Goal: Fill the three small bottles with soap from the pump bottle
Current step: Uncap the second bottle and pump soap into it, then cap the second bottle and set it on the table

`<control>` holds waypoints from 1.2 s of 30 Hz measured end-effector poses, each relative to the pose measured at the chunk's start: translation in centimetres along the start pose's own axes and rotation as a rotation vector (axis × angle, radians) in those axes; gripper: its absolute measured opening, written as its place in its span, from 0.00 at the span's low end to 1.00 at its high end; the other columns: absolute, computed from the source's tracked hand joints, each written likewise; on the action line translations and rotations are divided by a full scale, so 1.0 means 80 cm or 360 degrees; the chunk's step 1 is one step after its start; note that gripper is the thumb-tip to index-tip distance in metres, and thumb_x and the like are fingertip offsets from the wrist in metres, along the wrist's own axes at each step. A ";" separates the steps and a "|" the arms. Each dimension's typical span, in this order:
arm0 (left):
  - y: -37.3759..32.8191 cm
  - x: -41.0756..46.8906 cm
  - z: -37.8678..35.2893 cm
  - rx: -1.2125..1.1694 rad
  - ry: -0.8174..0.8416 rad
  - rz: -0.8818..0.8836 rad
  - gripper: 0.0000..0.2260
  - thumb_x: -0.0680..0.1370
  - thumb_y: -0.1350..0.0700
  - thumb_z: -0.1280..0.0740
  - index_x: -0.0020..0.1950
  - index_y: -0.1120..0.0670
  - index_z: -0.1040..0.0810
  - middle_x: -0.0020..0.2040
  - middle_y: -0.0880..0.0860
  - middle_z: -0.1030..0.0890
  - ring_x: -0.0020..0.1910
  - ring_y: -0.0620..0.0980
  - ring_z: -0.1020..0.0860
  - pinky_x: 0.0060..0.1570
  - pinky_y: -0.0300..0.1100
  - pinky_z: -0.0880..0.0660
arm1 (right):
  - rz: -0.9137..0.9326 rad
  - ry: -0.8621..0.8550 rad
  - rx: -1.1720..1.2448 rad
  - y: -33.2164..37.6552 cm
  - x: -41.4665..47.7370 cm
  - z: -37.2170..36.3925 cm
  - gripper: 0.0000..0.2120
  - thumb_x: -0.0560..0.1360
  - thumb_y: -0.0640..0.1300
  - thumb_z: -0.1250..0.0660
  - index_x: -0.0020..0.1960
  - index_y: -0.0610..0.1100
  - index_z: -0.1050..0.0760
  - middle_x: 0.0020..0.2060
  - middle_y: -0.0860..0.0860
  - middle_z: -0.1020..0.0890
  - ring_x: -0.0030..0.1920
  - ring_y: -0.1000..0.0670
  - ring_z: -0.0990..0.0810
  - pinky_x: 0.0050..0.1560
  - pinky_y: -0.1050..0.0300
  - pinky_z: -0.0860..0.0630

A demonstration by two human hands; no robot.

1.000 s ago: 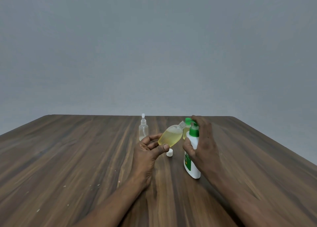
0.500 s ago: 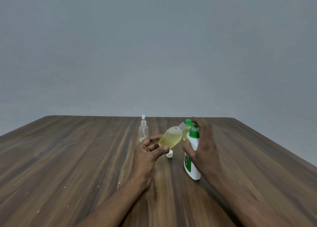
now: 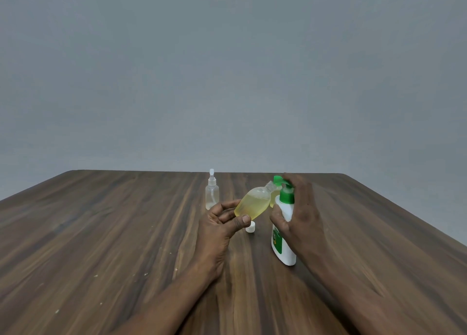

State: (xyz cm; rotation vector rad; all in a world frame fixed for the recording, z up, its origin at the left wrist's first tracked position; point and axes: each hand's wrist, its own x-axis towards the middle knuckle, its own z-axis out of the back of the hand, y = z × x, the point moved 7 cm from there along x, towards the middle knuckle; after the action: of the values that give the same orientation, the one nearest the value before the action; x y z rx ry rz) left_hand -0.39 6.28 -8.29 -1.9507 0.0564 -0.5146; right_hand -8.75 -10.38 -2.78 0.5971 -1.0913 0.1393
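**Open neck tipped up to the pump spout**

The small bottle (image 3: 250,203) is held off the surface (image 3: 101,233), a little left of centre. It is mostly full of yellow soap. Its long axis slants from lower left to upper right, so its open neck (image 3: 270,186) points at the green spout (image 3: 277,179) of the pump bottle (image 3: 279,238). The neck sits right at the spout, though I cannot tell whether the two touch.

The left hand (image 3: 219,223) pinches the small bottle low on its body, thumb in front and fingers curled behind. The pump bottle stands upright on the surface just to the right. The right hand (image 3: 300,216) holds it with the thumb round the white shoulder and the fingers laid over the green pump head. The right hand is therefore the one placed to press, and the left only has to aim the mouth.

As I judge it, the next press depends on that neck keeping in line under the spout. If it droops or drifts left, soap would run down the outside.

A white cap (image 3: 250,227) lies on the surface between the two hands, just below the held bottle. A second bottle (image 3: 275,195) with yellow contents shows behind the pump bottle, mostly hidden. Farther back and to the left, a clear spray bottle (image 3: 211,193) stands upright with its top on.
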 end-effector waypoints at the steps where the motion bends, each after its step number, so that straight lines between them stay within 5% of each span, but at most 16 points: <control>1: 0.000 0.000 0.000 0.0001 0.0004 -0.0002 0.20 0.64 0.62 0.23 0.56 0.58 0.18 0.51 0.59 0.14 0.53 0.60 0.16 0.62 0.60 0.23 | -0.0002 -0.0001 -0.0015 -0.001 0.000 0.000 0.32 0.70 0.35 0.28 0.71 0.48 0.34 0.62 0.56 0.30 0.60 0.55 0.26 0.57 0.62 0.28; 12: 0.005 0.003 -0.001 -0.0037 0.0039 -0.0003 0.19 0.64 0.64 0.20 0.53 0.57 0.17 0.52 0.60 0.14 0.53 0.59 0.16 0.59 0.56 0.21 | 0.0018 0.0012 0.0041 0.003 0.001 -0.001 0.26 0.73 0.38 0.27 0.67 0.50 0.32 0.57 0.63 0.30 0.55 0.61 0.26 0.52 0.74 0.33; 20: 0.015 0.000 -0.010 -0.0076 0.0102 0.0086 0.18 0.65 0.65 0.22 0.54 0.59 0.19 0.48 0.60 0.14 0.47 0.56 0.16 0.50 0.49 0.18 | 0.0032 -0.0014 -0.0017 0.004 -0.002 -0.002 0.36 0.72 0.38 0.27 0.74 0.51 0.40 0.70 0.54 0.35 0.65 0.70 0.35 0.56 0.79 0.35; 24: 0.018 -0.001 -0.013 -0.0141 0.0074 0.0106 0.18 0.66 0.64 0.24 0.54 0.61 0.21 0.47 0.61 0.14 0.45 0.57 0.16 0.51 0.50 0.17 | 0.0000 -0.0012 0.0053 0.002 -0.005 -0.001 0.41 0.71 0.34 0.27 0.76 0.54 0.43 0.72 0.55 0.36 0.68 0.64 0.33 0.59 0.76 0.34; 29: 0.022 0.004 -0.005 -0.0251 0.0010 0.0142 0.23 0.67 0.65 0.25 0.60 0.65 0.26 0.54 0.67 0.16 0.53 0.64 0.17 0.52 0.51 0.17 | -0.0240 0.0032 0.0085 -0.013 -0.015 -0.001 0.42 0.73 0.41 0.28 0.76 0.61 0.48 0.63 0.57 0.27 0.56 0.59 0.23 0.50 0.74 0.30; 33: 0.021 0.007 0.000 -0.0284 -0.0022 0.0127 0.21 0.67 0.65 0.24 0.57 0.62 0.26 0.55 0.68 0.17 0.55 0.67 0.18 0.57 0.55 0.19 | -0.0456 0.0075 0.0004 -0.023 -0.028 -0.006 0.44 0.72 0.46 0.27 0.77 0.60 0.52 0.55 0.60 0.24 0.46 0.57 0.22 0.44 0.63 0.27; 36: 0.017 0.009 0.003 -0.0264 -0.0021 0.0093 0.22 0.66 0.65 0.24 0.58 0.59 0.25 0.54 0.65 0.16 0.55 0.66 0.17 0.60 0.57 0.22 | -0.0641 0.0073 0.0104 -0.030 -0.037 -0.007 0.41 0.71 0.46 0.26 0.77 0.55 0.45 0.47 0.61 0.23 0.44 0.59 0.21 0.42 0.65 0.29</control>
State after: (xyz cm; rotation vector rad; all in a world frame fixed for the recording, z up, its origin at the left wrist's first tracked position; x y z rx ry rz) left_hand 0.64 5.70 -9.35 -2.1073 0.1513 -0.4705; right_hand -8.75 -11.52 -6.45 0.8565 -0.9053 -0.1612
